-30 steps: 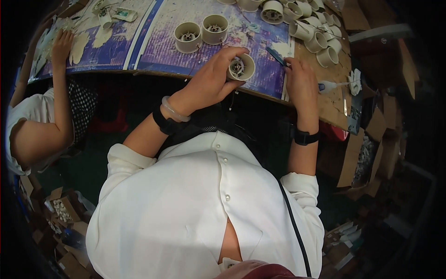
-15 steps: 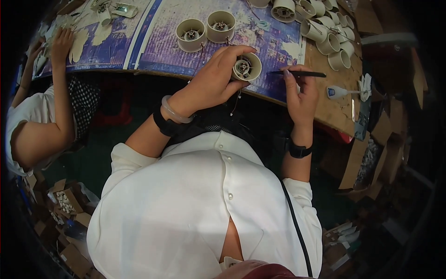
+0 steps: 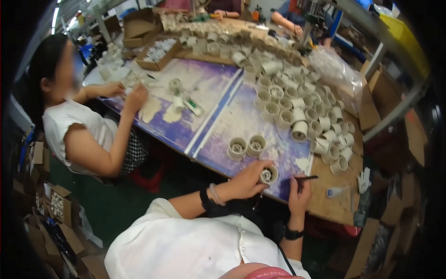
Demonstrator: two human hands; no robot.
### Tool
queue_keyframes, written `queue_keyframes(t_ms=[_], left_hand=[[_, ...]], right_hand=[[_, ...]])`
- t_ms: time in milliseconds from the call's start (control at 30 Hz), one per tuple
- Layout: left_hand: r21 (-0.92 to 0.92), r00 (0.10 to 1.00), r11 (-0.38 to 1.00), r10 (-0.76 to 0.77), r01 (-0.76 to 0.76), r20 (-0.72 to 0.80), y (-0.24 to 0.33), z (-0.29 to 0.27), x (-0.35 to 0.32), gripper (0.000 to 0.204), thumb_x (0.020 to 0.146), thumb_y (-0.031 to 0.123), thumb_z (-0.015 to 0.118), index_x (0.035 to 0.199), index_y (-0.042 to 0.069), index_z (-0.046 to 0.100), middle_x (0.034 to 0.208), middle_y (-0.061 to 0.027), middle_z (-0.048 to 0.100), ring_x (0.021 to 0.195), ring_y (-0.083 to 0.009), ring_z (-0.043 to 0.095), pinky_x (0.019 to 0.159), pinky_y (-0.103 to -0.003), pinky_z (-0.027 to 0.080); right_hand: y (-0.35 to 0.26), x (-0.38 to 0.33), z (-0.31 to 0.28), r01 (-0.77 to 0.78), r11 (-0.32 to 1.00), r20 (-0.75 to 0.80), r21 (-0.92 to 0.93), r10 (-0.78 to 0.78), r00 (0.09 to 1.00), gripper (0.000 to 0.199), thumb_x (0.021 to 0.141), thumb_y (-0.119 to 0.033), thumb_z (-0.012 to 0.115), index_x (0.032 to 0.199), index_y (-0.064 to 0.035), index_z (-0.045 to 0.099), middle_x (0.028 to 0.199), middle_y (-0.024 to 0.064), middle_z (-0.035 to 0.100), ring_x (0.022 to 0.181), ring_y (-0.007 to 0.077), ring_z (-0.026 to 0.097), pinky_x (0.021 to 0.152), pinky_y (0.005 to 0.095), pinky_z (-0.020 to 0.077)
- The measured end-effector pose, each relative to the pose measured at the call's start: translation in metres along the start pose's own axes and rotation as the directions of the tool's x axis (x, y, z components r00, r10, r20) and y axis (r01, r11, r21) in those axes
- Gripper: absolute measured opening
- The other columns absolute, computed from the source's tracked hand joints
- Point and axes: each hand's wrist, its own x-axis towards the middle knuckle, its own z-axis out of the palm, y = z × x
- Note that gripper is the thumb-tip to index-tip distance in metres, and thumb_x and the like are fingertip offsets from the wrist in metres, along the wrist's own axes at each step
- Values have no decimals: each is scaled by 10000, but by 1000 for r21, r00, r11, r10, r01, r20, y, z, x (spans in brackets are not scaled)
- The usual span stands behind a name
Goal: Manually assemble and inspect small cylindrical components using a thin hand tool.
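Note:
My left hand (image 3: pixel 248 180) is closed around a cream round fan housing (image 3: pixel 275 176) at the table's front edge. Its open end faces up, with a small motor inside and thin wires dangling below. My right hand (image 3: pixel 299 195), just to the right, pinches black tweezers (image 3: pixel 307 177) between thumb and fingers. Their tip points left toward the housing, apart from it. Two similar housings, a left one (image 3: pixel 237 148) and a right one (image 3: pixel 256 145), stand upright on the table beyond my left hand.
Many more cream housings (image 3: pixel 285 116) crowd the table's far right. A white bottle (image 3: pixel 337 191) lies right of my right hand. At left a co-worker (image 3: pixel 90 135) handles small parts. An open carton (image 3: pixel 160 53) of white parts stands at the back; boxes (image 3: pixel 60 204) sit at lower left.
The view has tilted up and swung, so more of the table, the co-worker and the far pile show. Both hands keep the same hold on the housing and the tweezers.

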Motion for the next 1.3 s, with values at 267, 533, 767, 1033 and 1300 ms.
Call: queue_keyframes(t_ms=[267,533,767,1033,1300], left_hand=[[76,997,997,40,-34,-69,8,-3,-3,666,776,95,742,1342,32,397,1311,-176,503,1196,-384,493,1013,-422,402],[258,990,965,83,-51,-112,6,-4,-10,677,778,130,749,1348,27,398,1300,-169,518,1184,-368,502,1006,-420,397],[209,992,978,43,-17,-121,8,0,-11,683,770,141,759,1350,30,413,1283,-162,535,1178,-364,505,999,-417,401],[185,991,982,58,-34,-122,11,-6,-9,675,762,138,764,1343,36,436,1292,-143,541,1170,-344,514,998,-408,404],[166,991,985,55,-34,-121,6,-5,-7,683,754,135,767,1347,41,441,1303,-134,538,1169,-333,516,1001,-406,400]], right_hand=[[1,5,3,142,989,-7,-34,-142,990,80,908,-72,654,941,-3,627,777,58,620,686,130,570,642,270,462],[0,4,2,151,986,15,-77,-150,989,68,915,-63,646,948,-11,616,806,12,623,722,86,550,657,235,443],[-11,3,-1,223,963,31,-151,-221,975,75,870,-49,673,916,2,640,818,89,645,718,198,600,656,291,475],[-18,6,3,298,925,74,-237,-289,955,69,826,3,680,887,2,649,842,130,661,749,273,628,668,331,492],[-20,6,3,273,929,105,-251,-255,961,77,823,-16,697,885,-3,653,837,130,659,744,273,625,665,337,494]])
